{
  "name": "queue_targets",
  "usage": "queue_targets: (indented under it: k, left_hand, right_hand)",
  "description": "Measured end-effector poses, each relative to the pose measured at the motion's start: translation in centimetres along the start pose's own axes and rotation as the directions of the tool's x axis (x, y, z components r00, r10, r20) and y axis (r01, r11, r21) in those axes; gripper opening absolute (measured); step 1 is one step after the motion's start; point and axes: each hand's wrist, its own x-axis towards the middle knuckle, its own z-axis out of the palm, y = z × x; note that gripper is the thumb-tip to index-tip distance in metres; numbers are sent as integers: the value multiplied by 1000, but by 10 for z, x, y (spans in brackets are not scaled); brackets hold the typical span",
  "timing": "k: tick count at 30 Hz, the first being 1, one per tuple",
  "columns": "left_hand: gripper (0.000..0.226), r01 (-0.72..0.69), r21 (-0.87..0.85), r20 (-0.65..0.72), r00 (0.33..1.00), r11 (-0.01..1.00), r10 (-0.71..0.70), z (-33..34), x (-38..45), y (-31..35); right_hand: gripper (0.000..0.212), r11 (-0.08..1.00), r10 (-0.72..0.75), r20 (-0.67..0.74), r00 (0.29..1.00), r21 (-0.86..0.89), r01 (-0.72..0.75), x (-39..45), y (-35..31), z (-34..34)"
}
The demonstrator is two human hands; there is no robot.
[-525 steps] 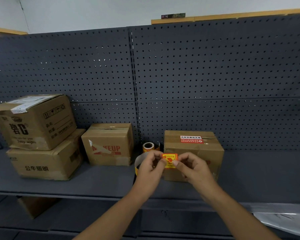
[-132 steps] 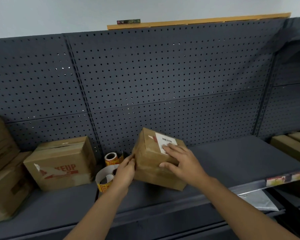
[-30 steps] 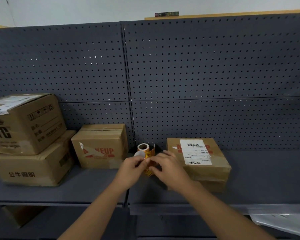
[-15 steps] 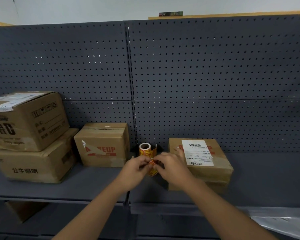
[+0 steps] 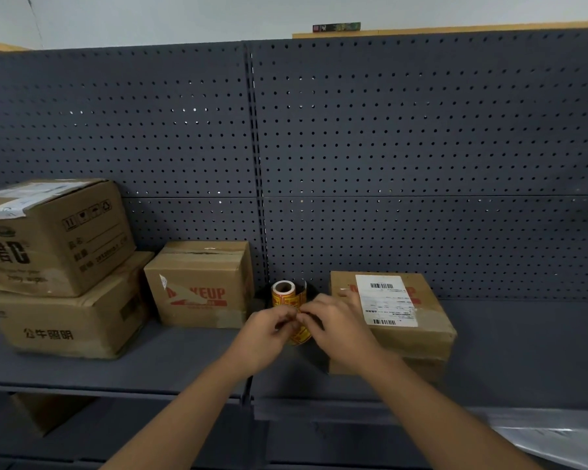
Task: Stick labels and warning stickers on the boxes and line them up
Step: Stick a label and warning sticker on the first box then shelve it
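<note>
A cardboard box (image 5: 418, 337) with a white barcode label (image 5: 384, 300) on top sits on the grey shelf (image 5: 184, 361), right of centre. A roll of yellow-red warning stickers (image 5: 284, 293) stands just left of it, its loose strip (image 5: 301, 334) hanging forward. My left hand (image 5: 265, 330) and my right hand (image 5: 336, 327) meet in front of the roll, fingertips pinching the strip between them. What the fingertips hold beyond the strip is hidden.
A "MAKEUP" carton (image 5: 201, 286) stands left of the roll. Two stacked cartons (image 5: 55, 266) fill the far left. The pegboard back wall (image 5: 387, 147) rises behind. A plastic sheet (image 5: 550, 439) lies on the lower shelf at right.
My hands stay on the sticker strip by the roll, fingertips drawn a little closer together. The view has shifted slightly; the boxes have not moved.
</note>
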Motion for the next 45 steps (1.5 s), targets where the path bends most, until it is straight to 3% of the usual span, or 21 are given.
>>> queue_targets:
  k: [4, 12, 16, 25, 31, 34, 36, 40, 42, 45]
  left_hand:
    - [21, -1, -17, -13, 1000, 1000, 0, 2, -2, -1]
    - [31, -8, 84, -53, 998, 996, 13, 2, -5, -10]
    - [25, 18, 137, -50, 999, 990, -11, -1, -3, -16]
    - [25, 41, 189, -38, 999, 981, -35, -5, 3, -27]
    - [18, 51, 277, -20, 999, 959, -47, -9, 5, -29]
    - [18, 28, 400, -43, 999, 916, -12, -7, 4, -25]
    - [23, 2, 528, -35, 999, 849, 19, -3, 3, -23]
    - [45, 6, 698, 47, 997, 716, -55, 2, -2, -21]
    - [56, 6, 700, 45, 998, 714, -52, 3, -5, -19]
    - [53, 29, 634, -4, 999, 773, -35, 5, -6, -7]
  right_hand:
    - [47, 999, -23, -29, 999, -26, 22, -1, 1, 1]
    - [44, 991, -38, -28, 999, -128, 34, -1, 0, 3]
    - [38, 999, 20, -57, 998, -30, -22, -3, 5, 5]
    - [22, 997, 72, -13, 997, 2, -72, -2, 10, -5]
    - [20, 996, 91, -104, 990, -5, -92, -7, 14, -12]
    - [18, 988, 149, -142, 979, 65, -141, -7, 15, -21]
    - [18, 967, 233, -162, 959, 145, -211, -7, 14, -26]
    - [26, 937, 332, -182, 926, 178, -301, -7, 19, -34]
    - [28, 931, 352, -197, 915, 172, -321, -10, 24, -37]
    - [27, 920, 381, -185, 906, 171, -352, -13, 27, -41]
